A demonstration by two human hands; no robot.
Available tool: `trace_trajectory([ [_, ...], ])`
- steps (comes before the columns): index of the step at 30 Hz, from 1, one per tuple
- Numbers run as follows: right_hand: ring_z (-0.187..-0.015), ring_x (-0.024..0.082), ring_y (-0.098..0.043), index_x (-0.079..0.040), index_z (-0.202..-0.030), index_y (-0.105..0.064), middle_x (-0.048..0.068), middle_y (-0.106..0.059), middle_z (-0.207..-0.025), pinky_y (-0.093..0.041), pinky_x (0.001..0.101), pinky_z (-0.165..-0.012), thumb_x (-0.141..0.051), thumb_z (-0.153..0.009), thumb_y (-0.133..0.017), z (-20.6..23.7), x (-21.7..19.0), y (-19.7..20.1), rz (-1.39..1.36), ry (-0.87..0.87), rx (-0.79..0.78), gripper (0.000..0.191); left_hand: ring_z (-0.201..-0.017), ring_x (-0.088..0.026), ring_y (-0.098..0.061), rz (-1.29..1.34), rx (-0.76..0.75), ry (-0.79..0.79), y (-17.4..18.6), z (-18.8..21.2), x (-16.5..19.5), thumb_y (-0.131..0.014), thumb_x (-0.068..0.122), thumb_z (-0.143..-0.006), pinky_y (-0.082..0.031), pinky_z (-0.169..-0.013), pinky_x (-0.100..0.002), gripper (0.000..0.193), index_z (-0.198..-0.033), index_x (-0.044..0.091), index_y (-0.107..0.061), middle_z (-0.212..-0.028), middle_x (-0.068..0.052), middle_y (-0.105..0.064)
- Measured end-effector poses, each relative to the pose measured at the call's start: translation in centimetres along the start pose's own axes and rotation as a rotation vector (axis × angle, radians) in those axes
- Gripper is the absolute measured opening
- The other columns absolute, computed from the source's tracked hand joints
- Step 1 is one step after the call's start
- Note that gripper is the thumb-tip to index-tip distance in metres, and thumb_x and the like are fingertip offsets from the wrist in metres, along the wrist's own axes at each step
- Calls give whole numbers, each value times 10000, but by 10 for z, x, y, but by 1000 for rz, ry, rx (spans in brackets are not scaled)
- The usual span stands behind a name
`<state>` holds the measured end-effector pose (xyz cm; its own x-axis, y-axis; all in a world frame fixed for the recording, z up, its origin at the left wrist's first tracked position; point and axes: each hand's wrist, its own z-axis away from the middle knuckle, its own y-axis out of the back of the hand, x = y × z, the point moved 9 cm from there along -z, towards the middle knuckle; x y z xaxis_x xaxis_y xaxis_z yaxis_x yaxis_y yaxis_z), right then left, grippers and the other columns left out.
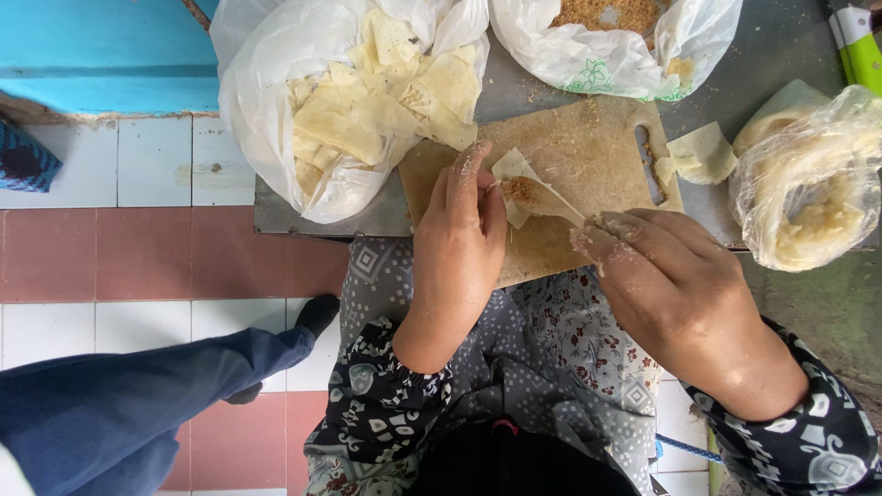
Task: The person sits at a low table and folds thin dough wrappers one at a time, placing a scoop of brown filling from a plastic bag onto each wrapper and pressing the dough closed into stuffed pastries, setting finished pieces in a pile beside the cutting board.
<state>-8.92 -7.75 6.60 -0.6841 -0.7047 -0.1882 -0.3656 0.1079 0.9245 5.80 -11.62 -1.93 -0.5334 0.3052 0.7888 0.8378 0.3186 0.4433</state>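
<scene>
Patterned sleeves and lap nearest the lens, bottom centre. Right hand (675, 294) is closed on the handle of a spoon (551, 200), fingers floury; spoon tip rests on a dab of brown filling on one wrapper (514, 174). Left hand (459, 234) lies fingers together and extended, fingertips pinning that wrapper from its left edge. The wrapper sits on the wooden cutting board (588, 147), upper left part, near the board's top edge.

Board lies on a grey metal desk (276, 216); its near edge overhangs the desk toward the lap. Bare board to the right of the wrapper, up to the handle slot. Desk's left edge ends just past the big bag; tiled floor (138, 257) beyond it.

Counts: three plastic bags. One large bag of wrappers (276, 101), top left, touching the board corner, many square sheets, too stacked to count. One bag of brown crumbly filling (616, 50), top centre, just above the board. One bag of pale paste (808, 193), right, just beside the board. One loose folded wrapper (703, 154) between board and the right bag. One green-white item (859, 46) at top right corner, partly cut off.

Another person's dark blue trouser leg (138, 404) and black shoe on the floor, lower left, well apart from both hands.
</scene>
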Motion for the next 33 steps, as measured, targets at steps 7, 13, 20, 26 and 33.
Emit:
trace_trajectory([
  [7,-1057,364,-693,2,-1119,-687,161,-704,-1113,-563,452,-919,33,-745,-767,0,-2,-2,-15,-2,1,384,-934,-261,-717,-23,-2,-5,1,1,2,-658,-19,-984,-589,-776,-375,451,-1406,31,-504,-1076,-107,-657],
  [13,-1002,364,-695,17,-1114,-686,166,-709,-1092,-561,453,-890,3,-663,-749,-5,-11,-1,40,73,-6,456,-914,-251,-724,-15,1,-4,1,0,3,-651,-20,-992,-597,-764,-361,439,-1403,30,-505,-1064,-113,-665],
  [20,-1003,343,-706,29,-1067,-674,173,-715,-1060,-583,439,-879,44,-738,-746,7,3,-5,2,32,47,337,-1022,-279,-729,-47,39,-82,5,2,10,-628,9,-1038,-599,-859,-372,392,-1410,37,-510,-1161,-144,-695],
  [26,-1011,286,-726,63,-1054,-619,196,-713,-1101,-595,348,-802,139,-1029,-677,11,82,1,108,-224,361,99,-941,-253,-739,-87,35,-46,1,3,6,-672,51,-1030,-586,-809,-372,371,-1383,58,-556,-1033,-62,-735],
  [33,-961,302,-679,9,-1089,-685,140,-706,-1024,-561,405,-863,-8,-1055,-643,-44,114,-9,536,-259,339,57,-938,-260,-706,-183,10,-70,-3,-2,9,-721,76,-972,-563,-802,-381,421,-1363,62,-567,-1025,-27,-730],
])
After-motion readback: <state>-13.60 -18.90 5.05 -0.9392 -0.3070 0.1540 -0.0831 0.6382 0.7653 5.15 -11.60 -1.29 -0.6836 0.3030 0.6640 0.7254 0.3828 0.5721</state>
